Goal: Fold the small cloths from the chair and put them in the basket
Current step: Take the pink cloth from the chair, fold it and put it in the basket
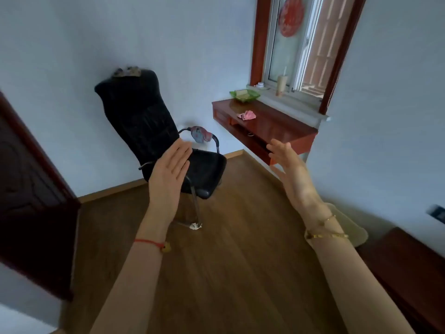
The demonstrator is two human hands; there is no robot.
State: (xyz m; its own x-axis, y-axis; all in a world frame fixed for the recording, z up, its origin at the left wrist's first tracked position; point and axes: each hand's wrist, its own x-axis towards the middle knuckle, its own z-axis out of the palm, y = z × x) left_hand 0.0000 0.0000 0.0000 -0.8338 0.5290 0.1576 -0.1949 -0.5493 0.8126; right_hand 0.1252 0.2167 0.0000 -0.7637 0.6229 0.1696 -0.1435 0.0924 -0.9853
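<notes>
Far left there was a dark wooden door [31, 189], then the black office chair [134, 112] against the wall. One greyish cloth [127, 71] was sitting on top of its backrest. Our left hand [168, 174] was up in front of the chair seat with the fingers straight and together, palm turned inward, holding nothing, and a red string bracelet [149, 242] on that wrist. Just past it, a red-and-blue patterned cloth [201, 135] hung over the chair's far armrest. A little white scrap [195, 226] lay on the wood floor by the chair base, couldn't tell what it was.

Further right, the green basket [244, 95] stood at the back of the red-brown wall desk [277, 126], with a crumpled pink cloth [246, 115] on the desktop near it, not in it. Our right hand [291, 169] was raised in front of the desk edge, fingers spread loose, nothing in it either, gold bracelets [327, 235] on the wrist. A pale cup [280, 85] stood on the windowsill above.
</notes>
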